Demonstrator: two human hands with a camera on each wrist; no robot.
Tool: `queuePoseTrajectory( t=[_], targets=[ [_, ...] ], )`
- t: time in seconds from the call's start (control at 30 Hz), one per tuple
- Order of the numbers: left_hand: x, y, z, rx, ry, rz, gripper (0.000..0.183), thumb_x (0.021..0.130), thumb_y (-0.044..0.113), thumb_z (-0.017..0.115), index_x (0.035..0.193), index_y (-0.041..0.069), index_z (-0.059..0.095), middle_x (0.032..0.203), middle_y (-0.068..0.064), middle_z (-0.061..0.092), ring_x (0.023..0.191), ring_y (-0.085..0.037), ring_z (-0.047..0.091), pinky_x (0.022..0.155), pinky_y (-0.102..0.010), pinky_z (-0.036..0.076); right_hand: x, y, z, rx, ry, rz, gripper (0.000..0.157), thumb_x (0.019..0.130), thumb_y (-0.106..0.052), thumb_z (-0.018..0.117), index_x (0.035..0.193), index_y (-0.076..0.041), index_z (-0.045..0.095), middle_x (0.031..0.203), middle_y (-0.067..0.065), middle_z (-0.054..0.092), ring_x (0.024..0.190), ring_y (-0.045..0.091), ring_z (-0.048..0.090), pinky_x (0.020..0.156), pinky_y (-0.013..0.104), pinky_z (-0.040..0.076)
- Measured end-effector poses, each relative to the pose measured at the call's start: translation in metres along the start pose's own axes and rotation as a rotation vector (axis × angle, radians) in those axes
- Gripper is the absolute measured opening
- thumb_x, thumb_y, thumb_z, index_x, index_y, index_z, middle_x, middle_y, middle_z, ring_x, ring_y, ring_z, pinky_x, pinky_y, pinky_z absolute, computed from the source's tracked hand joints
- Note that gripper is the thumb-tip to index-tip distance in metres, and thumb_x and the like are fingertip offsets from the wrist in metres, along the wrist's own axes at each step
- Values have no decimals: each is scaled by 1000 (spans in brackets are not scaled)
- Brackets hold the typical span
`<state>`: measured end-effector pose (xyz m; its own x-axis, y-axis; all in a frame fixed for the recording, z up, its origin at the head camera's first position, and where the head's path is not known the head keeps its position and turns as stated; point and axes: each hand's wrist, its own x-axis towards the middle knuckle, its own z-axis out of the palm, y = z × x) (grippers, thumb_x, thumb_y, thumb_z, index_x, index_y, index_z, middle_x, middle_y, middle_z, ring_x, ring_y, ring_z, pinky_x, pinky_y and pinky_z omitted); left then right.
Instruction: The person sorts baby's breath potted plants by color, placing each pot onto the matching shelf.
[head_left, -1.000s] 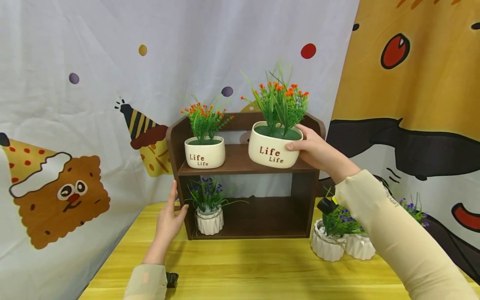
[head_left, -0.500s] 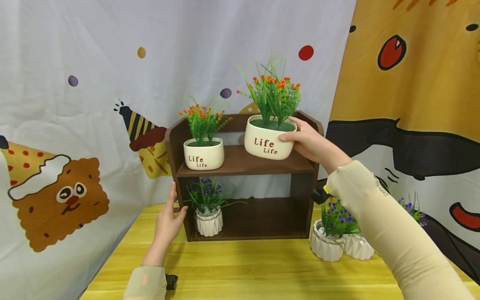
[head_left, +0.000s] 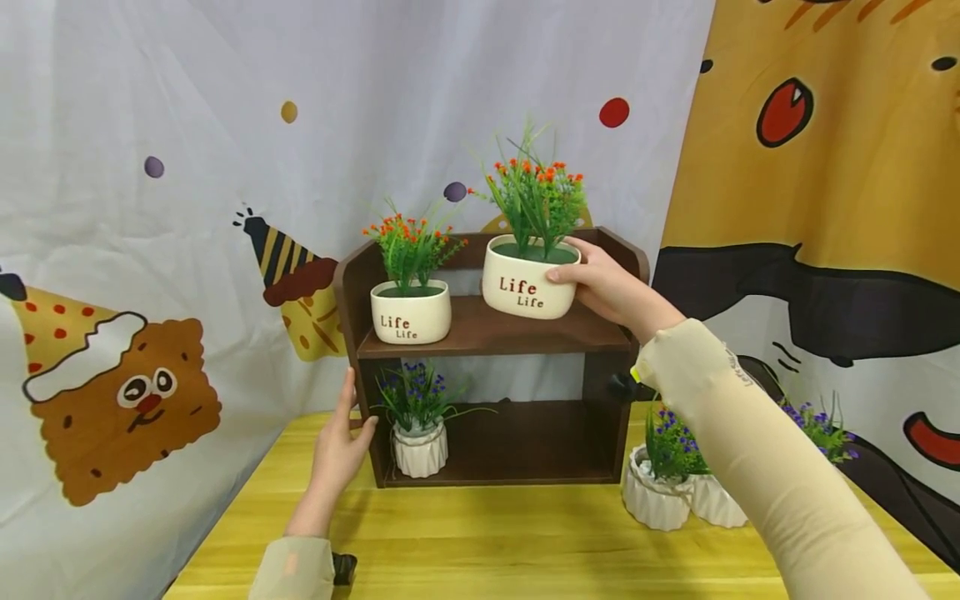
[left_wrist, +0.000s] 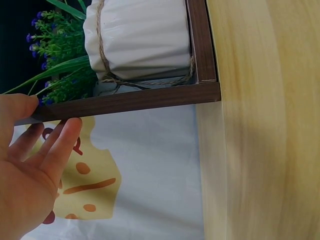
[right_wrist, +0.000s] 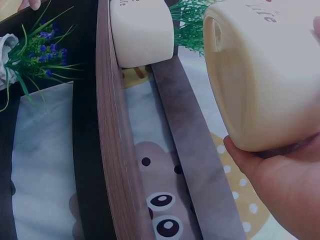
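My right hand [head_left: 611, 287] grips the right end of a cream oval flowerpot [head_left: 517, 293] lettered "Life", with orange flowers and green grass in it. The pot is raised and slightly tilted over the upper board of a dark brown shelf [head_left: 491, 479]; its underside shows in the right wrist view. A matching flowerpot [head_left: 412, 327] stands at the upper board's left end. My left hand [head_left: 337, 446] has its fingers nearly straight along the shelf's left side panel, thumb at the front edge. Inside the lower compartment, close to that hand, stands a white ribbed pot [left_wrist: 142, 37] with purple flowers and twine.
Two more white ribbed pots [head_left: 654, 492] with purple flowers stand on the wooden table [head_left: 480, 542] right of the shelf, partly behind my right sleeve [head_left: 757, 458]. A printed cloth [head_left: 187, 208] hangs behind and along the left.
My right hand has carried the held flowerpot leftward over the upper board, closer to the other cream flowerpot. My left hand stays at the shelf's side.
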<state>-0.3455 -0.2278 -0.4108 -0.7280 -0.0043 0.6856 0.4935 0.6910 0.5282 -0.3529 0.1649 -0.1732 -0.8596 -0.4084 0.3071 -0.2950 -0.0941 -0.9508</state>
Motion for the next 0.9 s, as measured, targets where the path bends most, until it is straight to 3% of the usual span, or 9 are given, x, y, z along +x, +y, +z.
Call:
queuePoseTrajectory(
  t=[0.2, 0.67, 0.9],
  targets=[
    [1, -1, -2, 21, 16, 1, 92, 89, 4, 69, 157, 31, 13, 130, -30, 54, 85, -41, 68, 62, -51, 55, 10, 0, 3, -31, -4, 18, 92, 91, -3, 58, 155, -5, -8, 101, 4, 67, 96, 13, 65, 90, 25, 48],
    [1, 0, -1, 17, 9, 10, 92, 89, 3, 68, 157, 31, 13, 130, -30, 54, 85, -41, 67, 66, -51, 55, 29, 11, 8, -53, -14, 6, 73, 90, -1, 59, 150, 1, 18, 103, 7, 64, 93, 15, 65, 83, 28, 52],
    [-1, 1, 0, 20, 17, 4, 92, 88, 4, 69, 157, 31, 14, 128, -29, 56, 84, -38, 68, 64, -51, 54, 34, 21, 10, -66, -17, 28, 66, 90, -1, 59, 146, 3, 24, 101, 6, 63, 91, 15, 65, 81, 28, 52]
  ],
)
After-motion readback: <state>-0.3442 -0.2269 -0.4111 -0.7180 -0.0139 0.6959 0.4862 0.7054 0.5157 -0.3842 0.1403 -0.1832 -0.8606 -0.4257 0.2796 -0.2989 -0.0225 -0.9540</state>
